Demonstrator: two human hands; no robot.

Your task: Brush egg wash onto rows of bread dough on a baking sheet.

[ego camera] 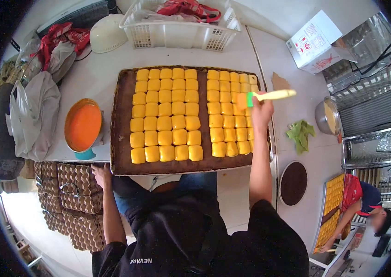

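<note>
My right hand [263, 111] grips a pastry brush [274, 95] with a pale yellow handle, a green collar and orange-coated bristles. The bristles touch glossy yellow dough pieces [234, 97] in the right block on a dark baking tray [203, 138]. Its lower right pieces are partly hidden by my forearm. The left block of pieces [165, 109] is uniformly yellow and shiny; at the right block's far right corner some look paler. My left hand [102, 175] rests by the table's front edge near the tray's left corner; its fingers are partly hidden. A bowl of orange liquid [84, 126] stands left of the tray.
A white plastic crate [181, 34] and an upturned cream basket [109, 33] stand behind. On the right are a green cloth [301, 135], a metal bowl [327, 116] and a round dark pan [294, 183]. Egg trays [77, 194] are stacked lower left. Another person [362, 200] works over another tray [334, 194].
</note>
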